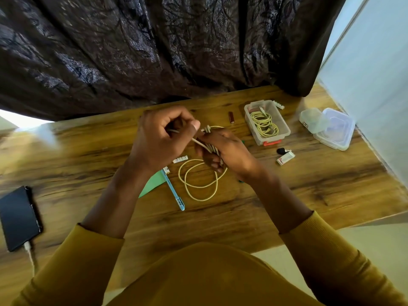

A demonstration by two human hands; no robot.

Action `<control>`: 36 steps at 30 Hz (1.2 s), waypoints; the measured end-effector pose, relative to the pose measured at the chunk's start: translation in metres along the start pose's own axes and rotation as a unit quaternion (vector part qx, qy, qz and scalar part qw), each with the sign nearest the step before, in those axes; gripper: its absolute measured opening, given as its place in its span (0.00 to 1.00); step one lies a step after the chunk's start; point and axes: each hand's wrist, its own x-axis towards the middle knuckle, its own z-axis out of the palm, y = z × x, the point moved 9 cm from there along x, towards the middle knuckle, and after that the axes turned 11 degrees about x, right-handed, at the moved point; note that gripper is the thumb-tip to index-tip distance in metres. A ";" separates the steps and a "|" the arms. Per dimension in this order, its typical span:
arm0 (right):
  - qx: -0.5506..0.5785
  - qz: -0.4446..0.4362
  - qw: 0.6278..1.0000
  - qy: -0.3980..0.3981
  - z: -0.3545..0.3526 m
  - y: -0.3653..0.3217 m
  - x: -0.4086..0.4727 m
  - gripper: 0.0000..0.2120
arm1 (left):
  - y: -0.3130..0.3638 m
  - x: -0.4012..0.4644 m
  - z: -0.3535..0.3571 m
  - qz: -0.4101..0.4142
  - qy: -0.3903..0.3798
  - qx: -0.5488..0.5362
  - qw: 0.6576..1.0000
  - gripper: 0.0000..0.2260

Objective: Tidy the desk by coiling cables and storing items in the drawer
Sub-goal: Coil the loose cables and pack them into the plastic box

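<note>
A cream-yellow cable lies partly in loose loops on the wooden desk. My right hand grips a bundle of its coiled turns above the desk. My left hand pinches a free strand of the same cable between thumb and fingers, just left of the bundle. A clear plastic box at the back right holds another coiled yellow cable. No drawer is visible.
A blue pen and a green paper lie under my left wrist. A phone on a charging lead sits at the left edge. A brown cylinder, a lid and a small tub, small adapters lie right. A dark curtain hangs behind.
</note>
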 end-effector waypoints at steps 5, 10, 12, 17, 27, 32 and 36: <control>0.255 0.037 0.958 -0.127 0.028 0.007 -0.002 0.22 | -0.027 0.000 0.007 -0.071 0.033 -0.066 0.995 0.18; 0.431 0.019 0.887 -0.167 0.029 -0.013 0.000 0.23 | -0.044 -0.018 0.034 -0.137 0.036 -0.132 0.981 0.21; 0.467 0.006 0.870 -0.157 0.025 -0.019 0.003 0.24 | -0.047 -0.027 0.047 -0.153 0.023 -0.131 0.979 0.20; 0.485 -0.025 0.865 -0.126 0.015 -0.021 0.012 0.21 | -0.038 -0.040 0.068 -0.137 -0.027 -0.080 0.987 0.15; 0.171 -0.072 0.981 0.053 -0.018 -0.005 0.014 0.15 | -0.011 -0.035 0.055 -0.006 -0.078 0.137 0.987 0.10; 0.022 -0.046 0.991 0.126 -0.024 0.003 0.008 0.15 | -0.010 -0.026 0.036 -0.024 -0.053 0.090 0.994 0.07; -0.037 -0.036 0.993 0.110 -0.020 0.007 0.010 0.16 | -0.016 -0.022 0.028 -0.076 -0.055 0.053 0.994 0.07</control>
